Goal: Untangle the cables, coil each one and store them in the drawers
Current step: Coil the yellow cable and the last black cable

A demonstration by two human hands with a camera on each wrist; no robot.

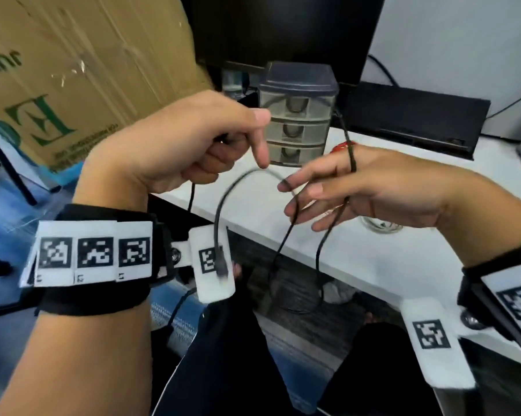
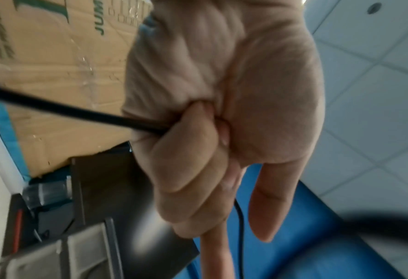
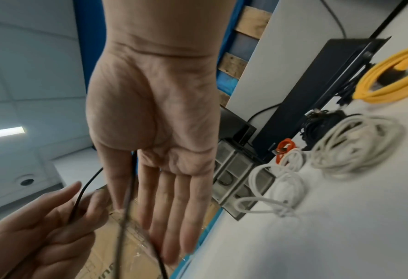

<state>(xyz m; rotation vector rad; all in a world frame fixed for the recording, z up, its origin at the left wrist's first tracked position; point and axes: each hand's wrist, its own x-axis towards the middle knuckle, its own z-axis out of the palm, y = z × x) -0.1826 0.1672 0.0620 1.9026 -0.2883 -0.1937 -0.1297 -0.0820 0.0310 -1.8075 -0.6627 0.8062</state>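
The cardboard box (image 1: pixel 73 70) leaned behind and to the left of the drawer unit (image 1: pixel 298 115), which serves here as the landmark. The white desk (image 1: pixel 373 250) carried that unit at its back edge, with a black device (image 1: pixel 415 115) just right of it. In the right wrist view, loose white cables (image 3: pixel 355 143), a yellow cable (image 3: pixel 394 77) and a small orange cable (image 3: pixel 285 149) lay on the desk to the right of the drawers, not yet stored.

In front of the drawers, both hands were raised above the desk edge. The left hand (image 1: pixel 193 142) had its fingers curled tight round the black cable (image 1: pixel 223 205), probably to anchor one end. The right hand (image 1: pixel 373 187) was held flat with fingers straight, the cable looped over it near the thumb and across the fingers, apparently serving as a form for winding the coil. Its plug end (image 1: pixel 222 265) hung in front of the left wrist band. All three drawers appeared closed, so storing seemed still ahead.
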